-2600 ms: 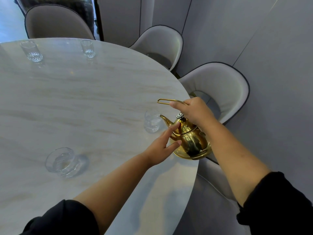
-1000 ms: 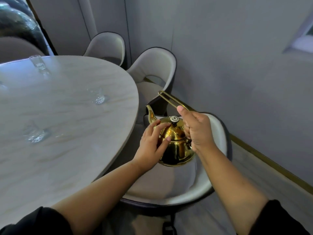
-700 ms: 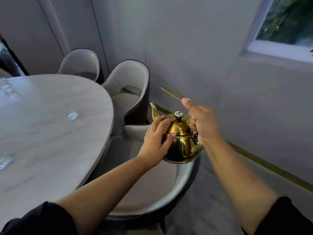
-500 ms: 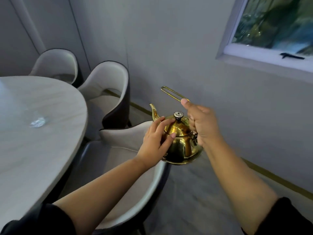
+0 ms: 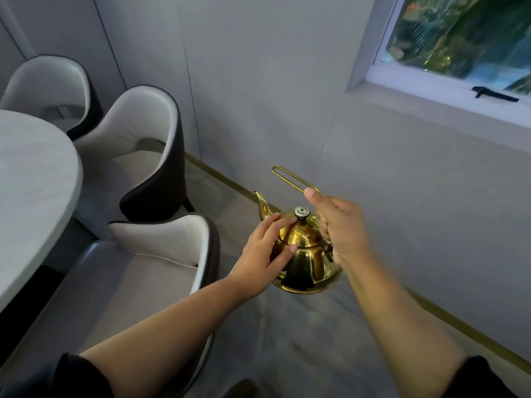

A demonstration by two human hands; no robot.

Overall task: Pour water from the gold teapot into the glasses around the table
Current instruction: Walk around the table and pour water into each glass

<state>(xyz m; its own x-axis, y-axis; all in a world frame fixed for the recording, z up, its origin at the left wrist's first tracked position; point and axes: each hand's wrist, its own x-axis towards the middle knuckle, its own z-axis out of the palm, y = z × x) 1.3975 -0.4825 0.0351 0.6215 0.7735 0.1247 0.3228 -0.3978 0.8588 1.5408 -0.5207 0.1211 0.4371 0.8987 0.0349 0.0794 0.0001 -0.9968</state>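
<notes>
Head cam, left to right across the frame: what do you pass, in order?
Table → middle chair → left hand → gold teapot → right hand → window.

Grey wall [image 5: 258, 81], window [image 5: 459, 38], chairs [image 5: 138, 133].

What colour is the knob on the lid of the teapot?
The knob is silvery with a dark base, shown in the head view.

The round pale table [image 5: 34, 182] shows at left, with three cushioned chairs [image 5: 138, 156] beside it on the grey floor [image 5: 301, 340].
</notes>
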